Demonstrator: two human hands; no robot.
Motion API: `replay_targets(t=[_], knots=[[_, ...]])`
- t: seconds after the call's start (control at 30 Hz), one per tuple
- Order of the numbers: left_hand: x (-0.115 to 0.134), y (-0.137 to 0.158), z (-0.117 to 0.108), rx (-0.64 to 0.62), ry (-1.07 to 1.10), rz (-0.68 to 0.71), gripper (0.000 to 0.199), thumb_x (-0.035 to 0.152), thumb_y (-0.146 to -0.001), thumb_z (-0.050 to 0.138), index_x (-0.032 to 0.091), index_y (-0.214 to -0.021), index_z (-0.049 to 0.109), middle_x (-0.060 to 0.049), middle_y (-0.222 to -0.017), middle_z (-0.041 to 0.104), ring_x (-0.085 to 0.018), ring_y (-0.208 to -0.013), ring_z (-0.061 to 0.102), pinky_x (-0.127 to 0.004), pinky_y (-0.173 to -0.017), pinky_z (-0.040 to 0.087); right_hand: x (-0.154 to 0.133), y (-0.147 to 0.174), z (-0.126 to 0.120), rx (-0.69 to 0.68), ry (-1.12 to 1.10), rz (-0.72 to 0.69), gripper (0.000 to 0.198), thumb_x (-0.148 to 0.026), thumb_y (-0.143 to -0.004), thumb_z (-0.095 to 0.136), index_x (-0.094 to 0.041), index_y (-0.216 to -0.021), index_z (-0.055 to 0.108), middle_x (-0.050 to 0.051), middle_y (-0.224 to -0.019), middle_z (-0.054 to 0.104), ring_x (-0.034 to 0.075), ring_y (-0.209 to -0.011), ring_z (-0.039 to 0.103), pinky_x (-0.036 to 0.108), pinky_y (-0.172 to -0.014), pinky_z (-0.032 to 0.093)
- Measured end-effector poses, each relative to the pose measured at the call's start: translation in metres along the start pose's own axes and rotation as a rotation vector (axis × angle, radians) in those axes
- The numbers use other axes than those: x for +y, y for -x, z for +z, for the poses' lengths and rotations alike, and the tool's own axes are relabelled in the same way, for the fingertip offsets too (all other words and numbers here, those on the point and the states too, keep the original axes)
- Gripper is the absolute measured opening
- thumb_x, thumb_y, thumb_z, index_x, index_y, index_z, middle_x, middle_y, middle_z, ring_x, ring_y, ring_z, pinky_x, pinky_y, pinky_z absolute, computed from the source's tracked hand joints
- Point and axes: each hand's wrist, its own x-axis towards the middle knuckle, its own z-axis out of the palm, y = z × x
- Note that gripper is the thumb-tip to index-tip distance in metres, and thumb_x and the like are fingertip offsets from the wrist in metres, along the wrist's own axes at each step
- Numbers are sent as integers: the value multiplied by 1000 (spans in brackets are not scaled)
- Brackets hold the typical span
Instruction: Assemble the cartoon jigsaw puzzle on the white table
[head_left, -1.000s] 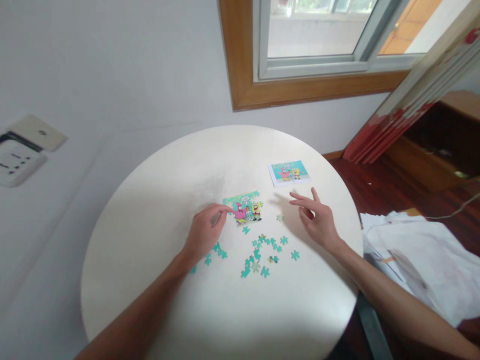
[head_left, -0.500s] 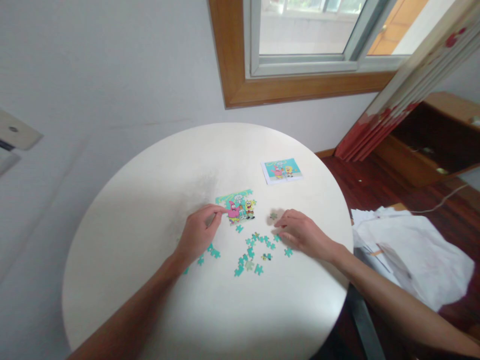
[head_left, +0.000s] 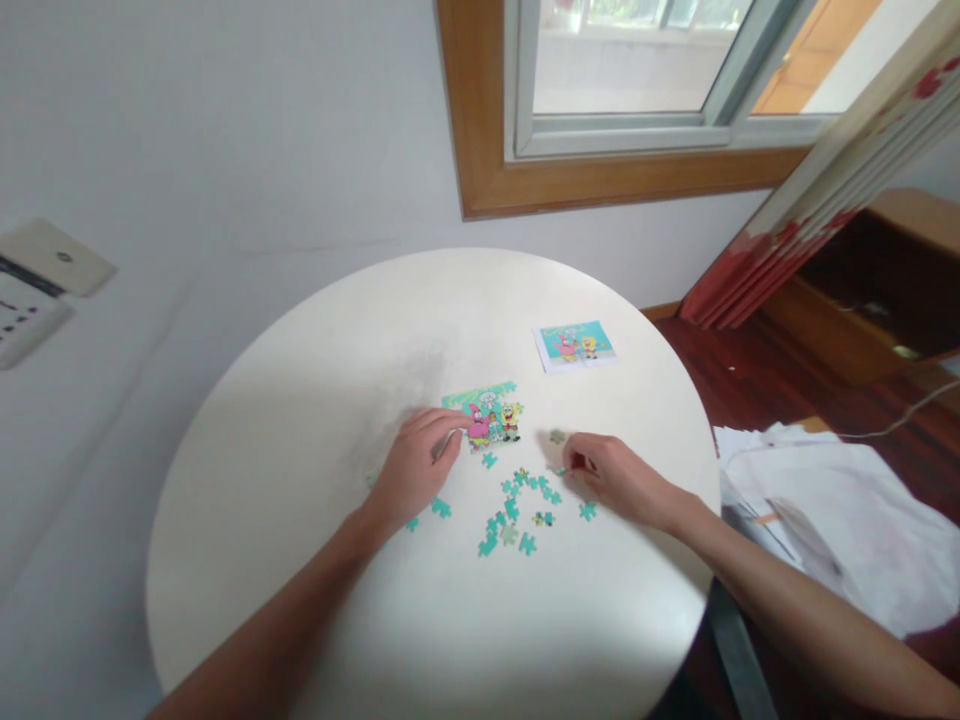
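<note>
A partly joined jigsaw puzzle (head_left: 491, 413) with cartoon figures lies mid-table. My left hand (head_left: 424, 460) rests at its left edge, fingers stretched out and the index fingertip over the pink figure; the hand is open and holds nothing. To the right of the puzzle, my right hand (head_left: 611, 475) is curled in a pinch, with a small teal jigsaw piece (head_left: 561, 471) at the fingertips, partly hidden by them. Just beyond those fingers lies a greyish-green jigsaw piece (head_left: 556, 436). Several loose teal pieces (head_left: 511, 508) are scattered nearer me, and a few show beside my left wrist.
A picture card (head_left: 576, 346) with the same cartoon scene lies at the back right of the round white table (head_left: 300, 380). Behind are a wall and a wood-framed window (head_left: 637, 175). White papers and a cloth or bag (head_left: 847, 510) lie right of the table.
My right fingers have curled in and closed at the teal piece, which has shifted slightly. My left hand stays at the puzzle's edge. The whole view has shifted a little.
</note>
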Motion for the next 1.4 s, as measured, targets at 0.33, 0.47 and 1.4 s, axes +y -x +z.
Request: replay_targets(t=[0.33,0.47,1.4], knots=[[-2,8,6,-225,-237,43,38,38,-97,51,31,-134,56,-3,-144,53,-28,-132,40,-50,-107,31,8,-123,13,216,-341,126,7,-21,-72,67,-15,-68,68,2,-61,65,12,-56,55,25,-54,41],[-1,8,5,-242,-227,39,39,40,-98,50,33,-136,54,-1,-144,52,-28,-132,39,-50,-108,29,7,-137,22,213,-250,154,8,-19,-71,66,-13,-67,72,4,-61,68,13,-55,57,24,-52,40],[-2,7,5,-244,-204,23,36,36,-96,52,33,-132,57,0,-142,54,-27,-130,40,-48,-107,29,22,-131,14,285,-43,-9,20,-14,-77,54,-17,-82,73,4,-76,65,13,-64,55,27,-63,42]])
